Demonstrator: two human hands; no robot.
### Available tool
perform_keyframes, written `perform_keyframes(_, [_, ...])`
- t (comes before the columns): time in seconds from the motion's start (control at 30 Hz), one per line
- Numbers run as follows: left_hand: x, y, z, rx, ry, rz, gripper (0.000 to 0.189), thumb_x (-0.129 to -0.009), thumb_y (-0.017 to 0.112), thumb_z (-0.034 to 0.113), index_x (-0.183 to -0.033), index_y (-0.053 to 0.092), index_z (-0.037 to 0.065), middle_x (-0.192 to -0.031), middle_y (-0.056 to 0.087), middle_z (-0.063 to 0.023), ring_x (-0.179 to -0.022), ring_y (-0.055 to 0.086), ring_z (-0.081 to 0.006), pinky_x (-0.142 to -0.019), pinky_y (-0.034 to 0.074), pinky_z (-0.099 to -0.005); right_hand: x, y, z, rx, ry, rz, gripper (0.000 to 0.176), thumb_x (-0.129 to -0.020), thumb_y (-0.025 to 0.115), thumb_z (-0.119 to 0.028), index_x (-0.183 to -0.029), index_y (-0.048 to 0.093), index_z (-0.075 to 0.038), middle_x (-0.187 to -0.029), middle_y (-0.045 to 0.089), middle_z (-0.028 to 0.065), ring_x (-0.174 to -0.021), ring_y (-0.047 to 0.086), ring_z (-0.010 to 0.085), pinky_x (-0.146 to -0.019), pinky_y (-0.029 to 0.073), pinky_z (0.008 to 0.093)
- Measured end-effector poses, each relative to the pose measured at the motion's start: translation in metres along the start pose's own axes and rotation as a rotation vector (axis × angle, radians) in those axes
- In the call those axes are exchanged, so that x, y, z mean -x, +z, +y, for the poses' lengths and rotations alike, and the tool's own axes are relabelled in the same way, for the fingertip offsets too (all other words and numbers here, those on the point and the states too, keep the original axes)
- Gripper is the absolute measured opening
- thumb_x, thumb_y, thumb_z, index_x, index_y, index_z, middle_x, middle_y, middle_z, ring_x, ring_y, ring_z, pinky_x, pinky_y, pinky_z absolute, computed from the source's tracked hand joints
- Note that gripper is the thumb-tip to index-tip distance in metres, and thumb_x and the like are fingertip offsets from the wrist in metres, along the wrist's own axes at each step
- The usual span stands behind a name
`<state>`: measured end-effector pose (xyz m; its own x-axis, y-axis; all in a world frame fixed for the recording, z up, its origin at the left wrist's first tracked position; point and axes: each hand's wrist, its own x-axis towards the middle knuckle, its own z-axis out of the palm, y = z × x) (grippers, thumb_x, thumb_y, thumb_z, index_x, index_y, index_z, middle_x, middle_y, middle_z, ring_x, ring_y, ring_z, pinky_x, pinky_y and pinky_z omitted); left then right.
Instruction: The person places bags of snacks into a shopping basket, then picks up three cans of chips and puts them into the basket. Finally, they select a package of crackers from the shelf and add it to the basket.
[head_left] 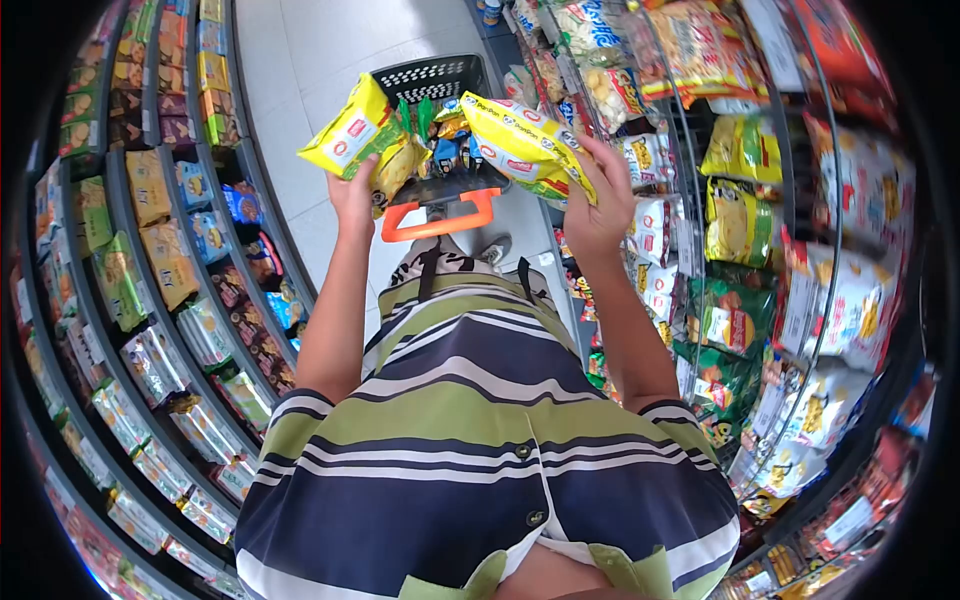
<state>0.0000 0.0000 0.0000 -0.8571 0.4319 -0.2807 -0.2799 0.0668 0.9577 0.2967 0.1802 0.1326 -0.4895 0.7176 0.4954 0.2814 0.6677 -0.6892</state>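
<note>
Left hand (pixel 355 197) closes on a yellow snack bag (pixel 352 135), right hand (pixel 600 212) on a second yellow bag (pixel 520 140), above the basket (pixel 432 78); their red-logo print is unreadable.

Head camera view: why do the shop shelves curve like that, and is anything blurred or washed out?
Head view: a fisheye lens bends the shelves into arcs and leaves black corners; light is even, without hard shadows; the left snack bag in the left hand and the right snack bag in the right hand look sharp; packets near the rim smear.
</note>
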Motion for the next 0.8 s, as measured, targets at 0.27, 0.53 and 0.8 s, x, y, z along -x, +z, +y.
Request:
perform_keyframes(0.27, [-0.148,-0.003,-0.135,-0.489,-0.035,0.020,0.047,-0.079,0.089,0.017,-0.115,0.066,-0.002,-0.111,0.078,-0.0197,-0.102,0.077,-0.0303,-0.091,0.058,-0.0405,-0.008,0.171,0.068,-0.133,0.503,-0.356,0.017,-0.088,0.067,0.005,-0.105,0.065,0.003,-0.124,0.071,0.0187,-0.112,0.071,0.0309,-0.100,0.054,0.0394])
perform_keyframes(0.53, [-0.225,-0.014,-0.246,-0.683,-0.289,-0.150,0.048,-0.079,0.089,0.027,-0.118,0.076,0.003,-0.113,0.080,-0.0175,-0.106,0.077,-0.0325,-0.093,0.058,-0.0416,0.029,0.291,0.150,-0.190,0.832,-0.627,0.012,-0.092,0.069,0.003,-0.101,0.060,0.000,-0.131,0.067,0.0167,-0.117,0.065,0.0228,-0.101,0.051,0.0331])
perform_keyframes(0.8, [-0.236,-0.009,-0.298,-0.684,-0.391,-0.138,0.047,-0.083,0.088,0.031,-0.116,0.076,0.001,-0.109,0.079,-0.0195,-0.101,0.077,-0.0349,-0.090,0.058,-0.0438,0.044,0.338,0.192,0.031,0.797,-0.586,0.016,-0.088,0.068,0.007,-0.098,0.058,-0.001,-0.125,0.068,0.0220,-0.111,0.068,0.0418,-0.096,0.054,0.0434])
